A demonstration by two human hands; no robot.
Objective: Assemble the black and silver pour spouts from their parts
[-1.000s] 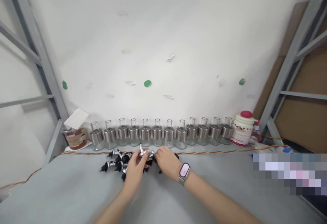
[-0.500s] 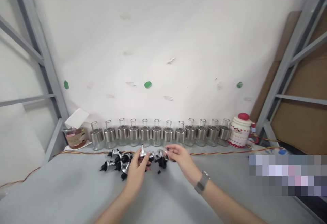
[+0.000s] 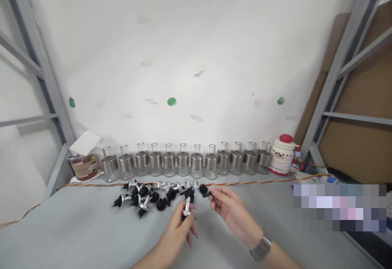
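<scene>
A workshop or small assembly station is being suggested — a grey worktop (image 3: 76, 228) is being flanked by metal posts (image 3: 333, 72) and backed by a patchy white wall (image 3: 214, 36). That setting is being borne out by matching bottles (image 3: 183, 160) and loose pourer parts (image 3: 161, 204).

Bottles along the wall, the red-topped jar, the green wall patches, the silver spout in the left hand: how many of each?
Sleeved glass bottles: 12
Red-topped jar: 1
Green wall patches: 3
Silver spout in the left hand: 1
Total: 17
The loose black and silver pieces overlap too much to count.
</scene>
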